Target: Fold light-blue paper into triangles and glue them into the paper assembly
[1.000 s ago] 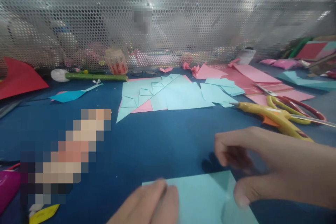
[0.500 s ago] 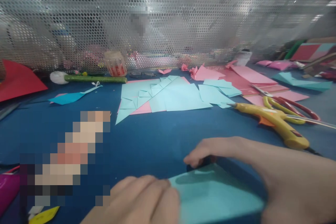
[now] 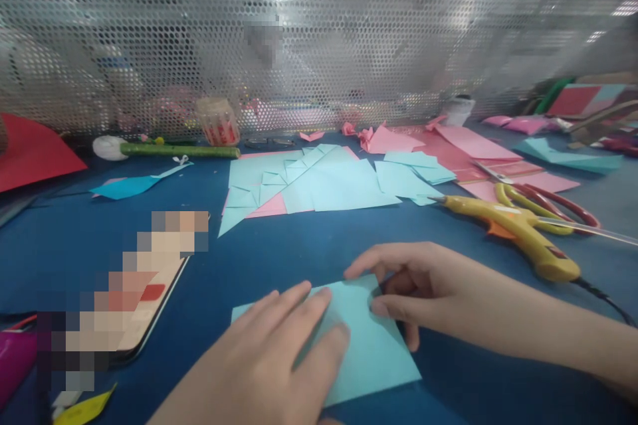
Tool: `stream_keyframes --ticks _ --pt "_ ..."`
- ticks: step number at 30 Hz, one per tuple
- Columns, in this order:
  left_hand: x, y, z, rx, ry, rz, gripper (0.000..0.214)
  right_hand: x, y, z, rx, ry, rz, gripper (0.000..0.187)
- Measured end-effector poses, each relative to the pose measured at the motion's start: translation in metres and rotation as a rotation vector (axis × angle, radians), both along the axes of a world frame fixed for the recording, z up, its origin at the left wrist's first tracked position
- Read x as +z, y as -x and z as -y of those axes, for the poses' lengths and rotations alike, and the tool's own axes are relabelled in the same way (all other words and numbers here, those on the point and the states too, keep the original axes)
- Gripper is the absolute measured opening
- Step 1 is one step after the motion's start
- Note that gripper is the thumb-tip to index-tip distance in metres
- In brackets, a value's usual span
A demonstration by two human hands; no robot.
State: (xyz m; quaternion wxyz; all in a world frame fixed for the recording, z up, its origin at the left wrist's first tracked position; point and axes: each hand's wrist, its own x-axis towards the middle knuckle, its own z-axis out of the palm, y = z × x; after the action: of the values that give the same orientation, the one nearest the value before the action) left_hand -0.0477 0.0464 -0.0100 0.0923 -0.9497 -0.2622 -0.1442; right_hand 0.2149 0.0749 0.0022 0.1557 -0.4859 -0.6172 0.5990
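A light turquoise sheet of paper [image 3: 366, 352] lies at the front of the blue table. My left hand [image 3: 279, 345] rests over its left part, fingers stretched out and pressing down on it. At the paper's upper right, my right hand [image 3: 413, 285] has its thumb on top near the edge and fingers curled at and beneath that edge. Farther back are turquoise sheets [image 3: 343, 184], with a strip of folded turquoise pieces [image 3: 274, 179] on their left side. Smaller turquoise pieces [image 3: 406, 179] lie to the right of them.
A yellow glue gun [image 3: 518, 229] and scissors [image 3: 553, 209] lie to the right. Pink paper [image 3: 481, 143] sits behind them. On the left is a partly pixelated, phone-like object [image 3: 144, 315]. A green stem [image 3: 179, 150] and a jar [image 3: 218, 123] stand near the perforated metal panel [image 3: 319, 33].
The turquoise paper now lies flatter and farther left. My left hand has opened out from curled fingers over it, and my right hand has come in to its upper right edge.
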Motion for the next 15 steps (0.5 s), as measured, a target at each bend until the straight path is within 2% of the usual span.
stream_keyframes --ticks 6,9,11,13,15 --pt "-0.009 0.002 -0.003 -0.026 -0.002 -0.014 0.032 0.002 0.002 -0.005 -0.06 0.074 -0.016 0.032" --pt "-0.009 0.002 -0.005 -0.044 -0.022 0.001 0.03 0.002 0.001 -0.005 -0.061 0.08 -0.043 0.042" --pt "-0.006 0.001 -0.006 -0.073 -0.044 0.01 0.031 0.003 0.0 -0.003 -0.041 -0.053 0.07 0.045" --pt "-0.002 0.0 -0.006 -0.097 -0.06 0.029 0.031 0.005 -0.001 0.001 0.012 -0.348 0.213 0.045" --pt "0.002 0.0 -0.005 -0.084 -0.044 0.053 0.032 0.009 0.0 0.004 0.11 -0.634 0.237 0.046"
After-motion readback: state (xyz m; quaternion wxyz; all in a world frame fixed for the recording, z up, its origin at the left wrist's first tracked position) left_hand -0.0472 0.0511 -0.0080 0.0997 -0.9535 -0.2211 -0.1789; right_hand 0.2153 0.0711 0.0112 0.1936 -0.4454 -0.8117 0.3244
